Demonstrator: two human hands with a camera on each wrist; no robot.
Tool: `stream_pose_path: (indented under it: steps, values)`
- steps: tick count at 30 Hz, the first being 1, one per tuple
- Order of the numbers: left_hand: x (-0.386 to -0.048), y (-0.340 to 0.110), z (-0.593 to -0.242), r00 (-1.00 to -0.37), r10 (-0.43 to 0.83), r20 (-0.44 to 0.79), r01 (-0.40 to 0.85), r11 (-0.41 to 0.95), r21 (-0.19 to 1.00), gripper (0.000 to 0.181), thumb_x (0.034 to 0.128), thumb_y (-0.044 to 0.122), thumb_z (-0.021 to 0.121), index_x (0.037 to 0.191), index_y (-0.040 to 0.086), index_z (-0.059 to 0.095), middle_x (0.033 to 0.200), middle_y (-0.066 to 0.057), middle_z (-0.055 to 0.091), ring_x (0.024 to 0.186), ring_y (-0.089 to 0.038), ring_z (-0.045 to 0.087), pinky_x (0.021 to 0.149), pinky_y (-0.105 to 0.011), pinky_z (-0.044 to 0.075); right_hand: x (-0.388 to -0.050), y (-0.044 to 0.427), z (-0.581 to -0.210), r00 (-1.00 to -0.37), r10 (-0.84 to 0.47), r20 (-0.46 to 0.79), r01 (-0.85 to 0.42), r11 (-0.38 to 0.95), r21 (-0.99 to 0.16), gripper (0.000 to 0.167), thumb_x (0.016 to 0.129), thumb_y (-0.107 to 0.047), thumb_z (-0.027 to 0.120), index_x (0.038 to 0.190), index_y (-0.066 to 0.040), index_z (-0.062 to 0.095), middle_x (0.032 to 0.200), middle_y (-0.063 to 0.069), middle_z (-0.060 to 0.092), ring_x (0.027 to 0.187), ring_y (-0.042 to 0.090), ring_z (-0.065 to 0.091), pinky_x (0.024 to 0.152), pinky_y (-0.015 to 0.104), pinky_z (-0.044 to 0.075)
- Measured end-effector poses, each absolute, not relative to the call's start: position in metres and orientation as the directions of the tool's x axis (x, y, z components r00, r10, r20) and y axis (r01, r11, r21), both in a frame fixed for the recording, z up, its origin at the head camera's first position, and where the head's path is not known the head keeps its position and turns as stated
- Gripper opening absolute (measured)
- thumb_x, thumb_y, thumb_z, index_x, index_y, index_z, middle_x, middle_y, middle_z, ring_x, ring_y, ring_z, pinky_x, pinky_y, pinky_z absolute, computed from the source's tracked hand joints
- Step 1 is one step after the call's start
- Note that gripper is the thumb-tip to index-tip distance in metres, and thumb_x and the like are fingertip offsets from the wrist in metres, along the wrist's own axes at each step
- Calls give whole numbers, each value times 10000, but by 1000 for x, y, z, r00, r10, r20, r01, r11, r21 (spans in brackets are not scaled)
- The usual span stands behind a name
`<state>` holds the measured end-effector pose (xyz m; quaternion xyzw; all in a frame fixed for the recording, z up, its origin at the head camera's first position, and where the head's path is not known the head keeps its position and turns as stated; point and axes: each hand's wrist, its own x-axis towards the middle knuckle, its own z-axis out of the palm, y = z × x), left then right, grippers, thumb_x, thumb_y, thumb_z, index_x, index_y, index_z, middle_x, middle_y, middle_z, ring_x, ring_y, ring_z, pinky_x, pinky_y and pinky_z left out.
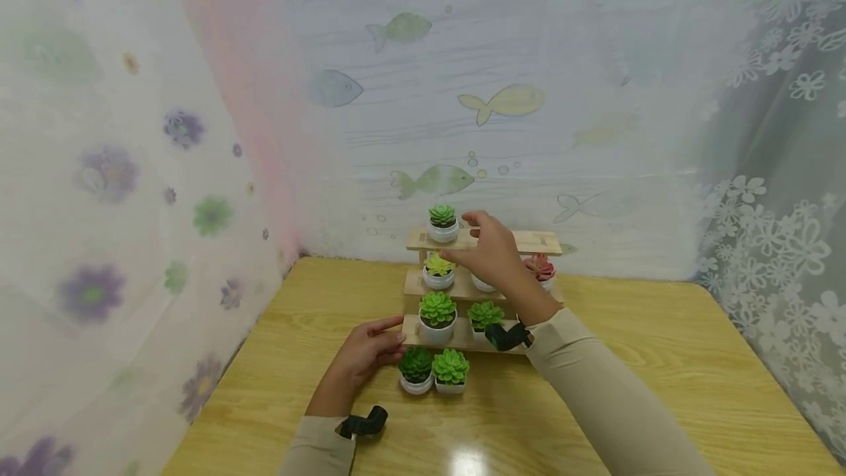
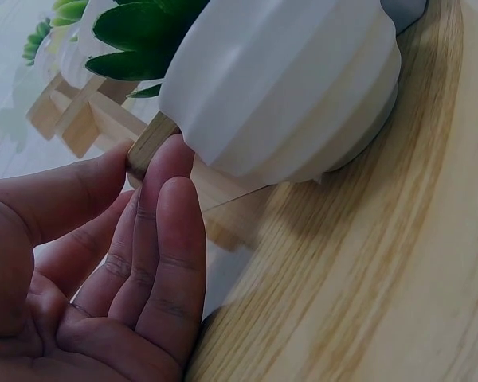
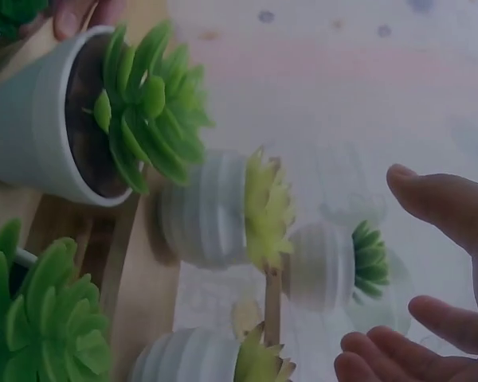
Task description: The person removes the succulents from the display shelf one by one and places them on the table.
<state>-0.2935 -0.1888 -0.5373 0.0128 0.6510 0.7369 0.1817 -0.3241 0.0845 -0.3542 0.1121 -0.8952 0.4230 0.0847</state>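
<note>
1. There you were, your left hand pinching the left end of the lowest board, thumb against fingers, at the near side of the wooden stand.
2. And your right hand, up at the far side: thumb and fingers spread apart, holding nothing, just right of the top pot.
3. That pot sat near the left end of the top board, its green succulent upright. It looked small and light, so you would have needed only a gentle pinch.
4. Its pale, ribbed wall seemed the place for you to take hold: stiff, with ridges to help, though perhaps slick. Plastic or ceramic, you could not tell.
5. The leaves were the poor choice, you'd have judged; they looked bendy and apt to pull loose.
6. Below your right hand, on the middle board, stood the yellow-green plant at the left and the reddish plant at the right; a knock from your wrist seemed the risk there.
7. The stand looked stiff but light, likely to shift if you pushed it; your hold on a bare board end, clear of the pots, seemed a sound steadying spot.
8. Nearest you, in front of the stand, two potted plants stood on the table, close to your left fingers.
</note>
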Motion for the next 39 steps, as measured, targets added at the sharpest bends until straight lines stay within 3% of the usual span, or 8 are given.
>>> stream_pose_path:
  steps: [11,26,39]
  values:
    - [-293,-188,-537,-931,295,-216,-253,-93,963,567,990,53,683,1526,20,500,996,-16,767,852,-128,744,759,-272,624,-356,79,-356,-968,-119,222,-249,578,-777,916,855,-368,866,1575,-84,376,1592,177,436,1431,391,468,1073,581,499]
    - [-293,-188,-538,-936,289,-203,-240,-97,966,565,988,59,688,1519,8,503,970,-36,778,837,-133,742,758,-278,626,-373,74,-356,-980,-109,165,-197,583,-788,1026,846,-426,864,1626,-99,283,1625,171,388,1445,384,436,1090,577,482]
    - [-293,-189,-539,-937,289,-197,-237,-108,966,569,987,69,696,1522,22,506,975,-21,771,852,-131,744,763,-274,624,-383,60,-359,-986,-94,135,-164,571,-804,942,876,-369,850,1608,-91,325,1571,159,450,1400,381,478,1086,551,491]
